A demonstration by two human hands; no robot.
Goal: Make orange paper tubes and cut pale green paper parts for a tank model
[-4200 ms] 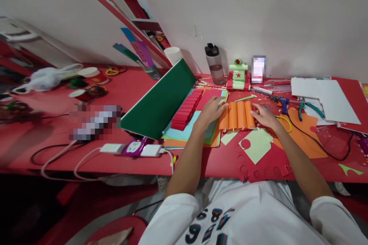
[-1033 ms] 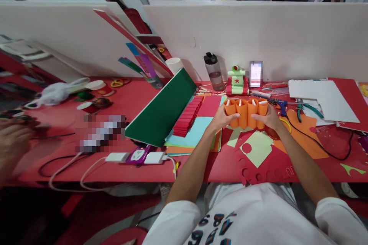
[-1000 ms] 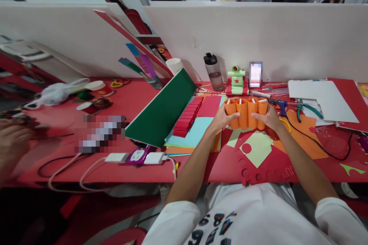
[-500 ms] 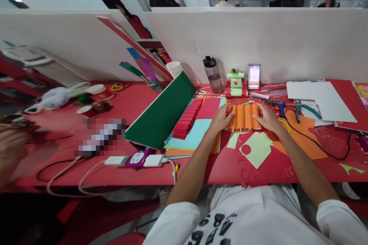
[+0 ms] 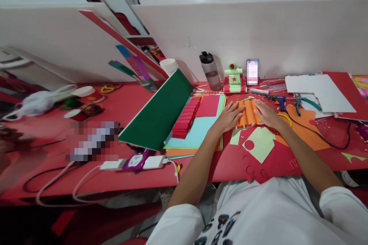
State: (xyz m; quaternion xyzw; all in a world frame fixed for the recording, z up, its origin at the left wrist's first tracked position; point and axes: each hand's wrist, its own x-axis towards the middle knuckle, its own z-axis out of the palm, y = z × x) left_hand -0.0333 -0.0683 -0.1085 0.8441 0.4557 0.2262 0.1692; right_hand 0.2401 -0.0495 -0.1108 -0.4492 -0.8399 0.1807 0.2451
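A wavy folded strip of orange paper [image 5: 247,114] lies on the red table between my two hands. My left hand [image 5: 228,116] rests on its left end, the fingers stretched out and apart. From the other side my right hand [image 5: 266,115] lies over the right end with its fingers extended. Just below the strip are a pale green paper sheet [image 5: 261,149] and red paper scraps. A folded red paper strip [image 5: 186,118] sits to the left on a stack of coloured sheets [image 5: 201,132].
Behind stand a water bottle [image 5: 211,72], a green and red paper model [image 5: 234,80] and a phone [image 5: 252,72]. A glue gun [image 5: 281,103] and pliers [image 5: 309,103] lie right. A green board [image 5: 158,111] leans at left, near a power strip [image 5: 135,162].
My hands have shifted from gripping the ends of the orange paper to lying over its top, fingers flatter. The folds look lower and more pressed. The view has moved slightly.
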